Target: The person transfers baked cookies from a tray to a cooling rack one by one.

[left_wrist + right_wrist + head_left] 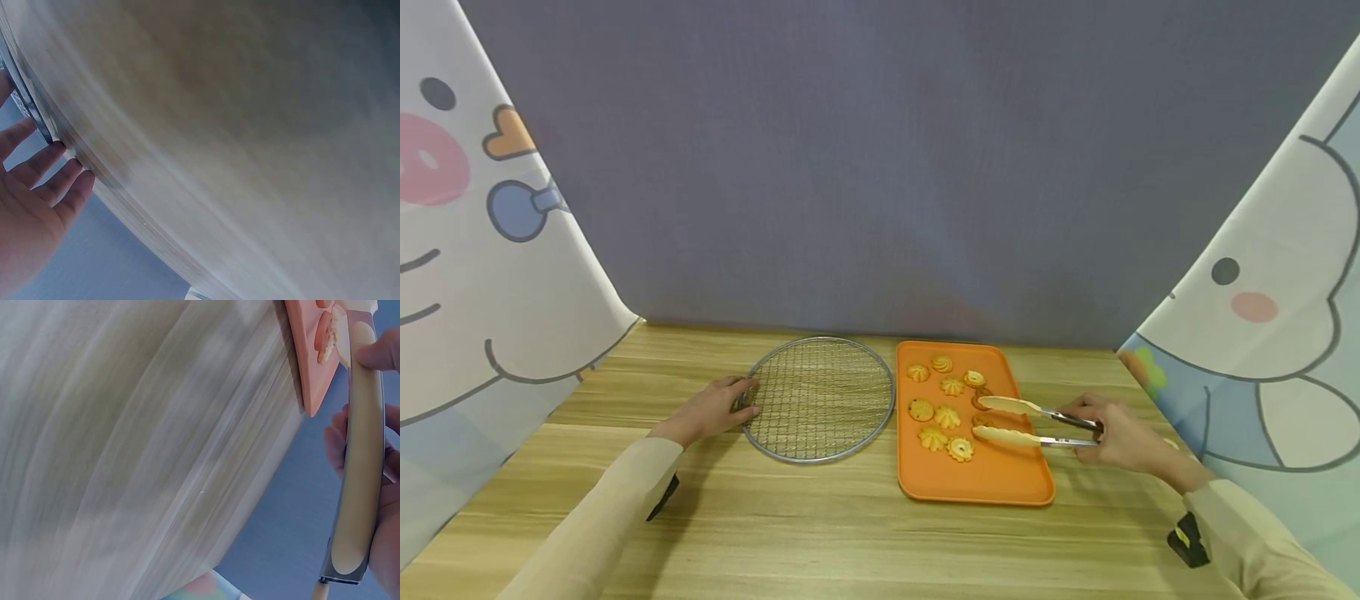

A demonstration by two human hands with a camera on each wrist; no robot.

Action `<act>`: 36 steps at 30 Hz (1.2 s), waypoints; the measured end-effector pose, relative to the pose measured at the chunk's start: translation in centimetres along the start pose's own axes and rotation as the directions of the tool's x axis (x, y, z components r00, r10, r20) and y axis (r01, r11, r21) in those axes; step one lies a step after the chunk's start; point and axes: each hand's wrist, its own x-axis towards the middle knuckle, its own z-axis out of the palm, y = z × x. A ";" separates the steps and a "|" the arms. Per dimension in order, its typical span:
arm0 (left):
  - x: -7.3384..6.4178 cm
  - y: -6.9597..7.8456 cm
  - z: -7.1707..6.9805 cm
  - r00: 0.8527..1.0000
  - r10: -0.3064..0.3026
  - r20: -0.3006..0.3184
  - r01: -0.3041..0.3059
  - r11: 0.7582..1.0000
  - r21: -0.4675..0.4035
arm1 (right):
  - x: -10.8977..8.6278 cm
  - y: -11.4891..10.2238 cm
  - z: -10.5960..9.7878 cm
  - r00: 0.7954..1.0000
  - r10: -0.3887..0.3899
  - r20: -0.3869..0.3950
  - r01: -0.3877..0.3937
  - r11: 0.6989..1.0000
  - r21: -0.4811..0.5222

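Note:
My left hand [709,410] lies at the left rim of a round wire mesh rack [820,398], its fingertips touching the rim. In the left wrist view the fingers [49,165] are spread and fairly straight. My right hand [1116,437] grips a pair of tongs [1045,411] with cream scalloped tips. The tongs' arms stand apart over the right side of an orange tray [973,483]. Brownish cookies [983,419] lie by the tips, partly covered by them. In the right wrist view the thumb presses the cream-faced handle [362,456].
Several yellow cookies [947,417], some flower-shaped, lie on the tray. Rack and tray sit side by side on a wood-grain table [820,533]. A grey panel [865,167] rises behind, with cartoon-printed sheets [490,275] on both sides.

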 end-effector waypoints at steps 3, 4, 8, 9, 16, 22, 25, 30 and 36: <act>0.0 0.1 0.0 1.000 0.002 -0.007 -0.002 1.000 0.006 | 0.0 0.0 0.1 1.000 -0.007 0.004 0.007 1.000 0.004; 0.0 0.1 0.0 1.000 0.003 -0.010 -0.003 1.000 0.008 | 0.0 0.1 0.2 1.000 -0.009 0.005 0.009 1.000 0.008; -0.1 0.2 -0.1 1.000 0.007 -0.012 -0.007 1.000 0.013 | -0.1 0.3 0.4 1.000 -0.025 0.002 0.025 1.000 0.016; 0.0 0.2 0.0 1.000 0.007 -0.012 -0.007 1.000 0.014 | -0.1 0.4 0.4 1.000 -0.028 0.005 0.028 0.999 0.021; -0.1 0.2 -0.1 1.000 0.001 0.008 -0.001 1.000 -0.015 | -0.2 0.8 0.5 0.999 -0.024 0.041 0.022 0.998 0.054; -0.1 0.2 -0.1 1.000 -0.011 0.016 0.011 1.000 -0.015 | -0.2 1.0 0.7 0.996 -0.022 0.082 0.017 0.998 0.057; -0.2 0.2 0.0 1.000 -0.017 0.017 0.018 1.000 -0.013 | -0.1 1.1 0.9 0.996 -0.021 0.081 0.017 0.998 0.055; -0.1 0.2 0.0 1.000 -0.019 0.015 0.020 1.000 -0.009 | -0.1 1.2 1.0 0.997 -0.030 0.066 0.027 0.998 0.057; -0.1 0.0 0.1 1.000 -0.015 0.009 0.015 1.000 -0.007 | -0.1 1.2 1.0 0.998 -0.041 0.054 0.039 0.999 0.037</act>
